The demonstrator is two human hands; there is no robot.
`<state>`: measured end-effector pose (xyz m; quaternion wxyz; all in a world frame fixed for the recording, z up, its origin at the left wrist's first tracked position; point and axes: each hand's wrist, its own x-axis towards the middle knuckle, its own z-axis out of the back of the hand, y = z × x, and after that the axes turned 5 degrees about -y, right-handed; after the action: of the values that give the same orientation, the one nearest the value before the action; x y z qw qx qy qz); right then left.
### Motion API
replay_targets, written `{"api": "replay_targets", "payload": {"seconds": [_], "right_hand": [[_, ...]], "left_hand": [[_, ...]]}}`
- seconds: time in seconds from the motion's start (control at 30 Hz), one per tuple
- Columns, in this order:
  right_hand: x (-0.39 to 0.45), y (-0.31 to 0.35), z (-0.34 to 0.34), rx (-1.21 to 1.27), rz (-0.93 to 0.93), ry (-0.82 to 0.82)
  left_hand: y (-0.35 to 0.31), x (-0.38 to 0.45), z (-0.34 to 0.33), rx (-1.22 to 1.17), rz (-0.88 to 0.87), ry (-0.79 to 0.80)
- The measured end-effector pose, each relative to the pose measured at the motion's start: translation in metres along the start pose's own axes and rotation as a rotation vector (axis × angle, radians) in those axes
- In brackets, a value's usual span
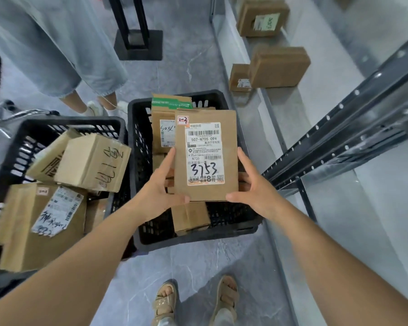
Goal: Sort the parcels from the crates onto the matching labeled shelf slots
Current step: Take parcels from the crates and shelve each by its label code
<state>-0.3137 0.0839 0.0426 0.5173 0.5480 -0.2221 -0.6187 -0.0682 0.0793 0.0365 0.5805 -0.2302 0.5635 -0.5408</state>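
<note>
Over crate (137,128), 12 o'clock: parcel (205,156) marked 3753
Left grip (160,187): holding parcel edge
Right grip (257,187): holding opposite edge

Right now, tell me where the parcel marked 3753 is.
In the head view, centre: the parcel marked 3753 is held between left hand and right hand, above the right-hand black crate.

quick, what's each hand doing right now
Left hand: grips the left edge of the flat parcel marked 3753.
Right hand: grips the right edge of the same parcel, held above the black crate.
</note>
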Motion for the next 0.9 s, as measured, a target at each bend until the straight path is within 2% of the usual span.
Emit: {"api": "replay_targets", "payload": {"seconds": [0.13,0.4,0.77,0.9], "right_hand": [[-0.036,0.036,0.004,0.022,0.084,-0.055],[-0.121,0.085,0.010,0.001,0.170,-0.296],[-0.245,0.112,0.021,-0.017,0.231,-0.537],[-0.294,0.109,0.025,-0.026,0.269,-0.583]], "left_hand": [[-0.030,-0.022,0.015,0.027,-0.145,0.019],[-0.093,-0.061,0.028,-0.019,-0.374,0.142],[-0.151,-0.124,0.000,0.062,-0.607,0.248],[-0.165,-0.163,-0.019,0.128,-0.693,0.225]]}}
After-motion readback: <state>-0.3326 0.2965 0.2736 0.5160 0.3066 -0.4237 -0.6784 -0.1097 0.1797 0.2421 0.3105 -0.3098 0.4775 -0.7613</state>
